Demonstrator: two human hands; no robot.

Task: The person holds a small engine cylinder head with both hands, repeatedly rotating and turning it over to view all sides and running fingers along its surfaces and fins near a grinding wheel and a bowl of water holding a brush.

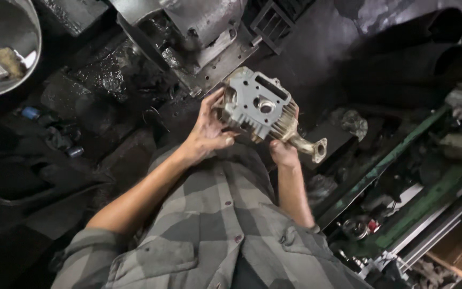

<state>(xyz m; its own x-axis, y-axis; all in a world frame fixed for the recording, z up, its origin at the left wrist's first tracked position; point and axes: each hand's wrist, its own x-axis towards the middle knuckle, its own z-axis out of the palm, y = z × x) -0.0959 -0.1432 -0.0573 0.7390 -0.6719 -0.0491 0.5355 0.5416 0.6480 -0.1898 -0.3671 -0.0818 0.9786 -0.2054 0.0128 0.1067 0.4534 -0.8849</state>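
Engine part (pixel 260 107) found gripped between both hands, raised above the lap. Left hand (pixel 208 131) clamped on its near-left finned side; right hand (pixel 284 152) closed beneath, by the pipe stub (pixel 311 147). Long axis ran from upper left to lower right, pipe end pointing right. Bulky machine (pixel 199 37) close beyond the hands; green rack (pixel 402 182) crowded the right; darker open floor (pixel 54 176) left.
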